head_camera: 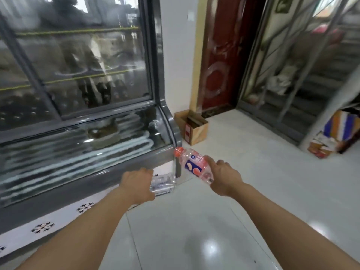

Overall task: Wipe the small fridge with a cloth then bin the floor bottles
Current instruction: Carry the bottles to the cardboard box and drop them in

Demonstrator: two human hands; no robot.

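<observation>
The right hand grips a pink-labelled, red-capped plastic bottle, cap pointing far-left. The left hand closes on a crushed clear plastic bottle lying crosswise on the floor beside the fridge.

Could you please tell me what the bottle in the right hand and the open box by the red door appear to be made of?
The pink-labelled bottle looks like thin clear plastic: you can see through it, and it has a glossy printed label and an orange screw cap. The box looks like plain brown corrugated cardboard, matte, with its flaps folded open.
</observation>
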